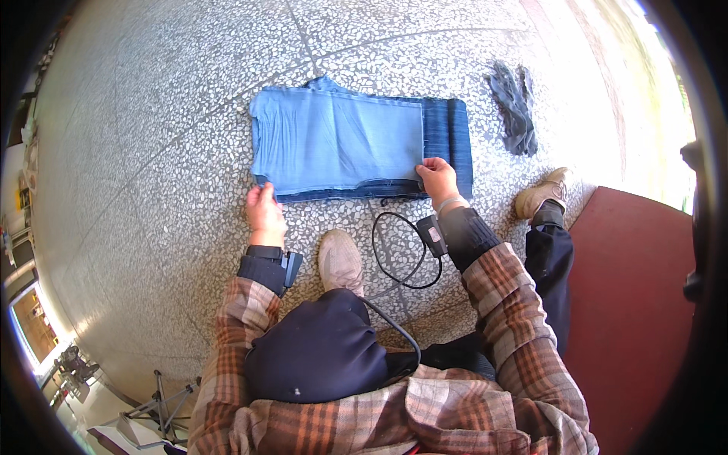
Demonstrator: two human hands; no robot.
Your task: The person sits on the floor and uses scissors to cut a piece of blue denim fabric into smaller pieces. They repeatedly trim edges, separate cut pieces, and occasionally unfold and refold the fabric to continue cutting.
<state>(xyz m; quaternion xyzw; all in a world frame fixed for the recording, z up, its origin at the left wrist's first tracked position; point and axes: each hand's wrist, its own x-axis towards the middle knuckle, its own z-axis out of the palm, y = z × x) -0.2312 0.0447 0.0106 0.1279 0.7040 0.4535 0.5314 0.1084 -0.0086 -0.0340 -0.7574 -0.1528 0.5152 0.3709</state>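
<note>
A light blue denim piece (341,139) lies spread over folded dark blue denim (449,148) on the floor in front of me. The dark denim shows past its right end and along its near edge. My left hand (265,213) pinches the near left corner of the light piece between thumb and fingers. At the near right corner, my right hand (439,181) grips the light piece's edge. Wrinkles run across the light denim, mostly on its left side. A small bunched bit of blue cloth (325,84) sticks out past the far edge.
Crumpled grey cloth strips (515,111) lie on the speckled terrazzo floor (187,114) at the far right. A black cable (392,278) loops between my legs near my shoe (340,259). A dark red panel (631,307) is at my right, a metal folding frame (162,404) at lower left.
</note>
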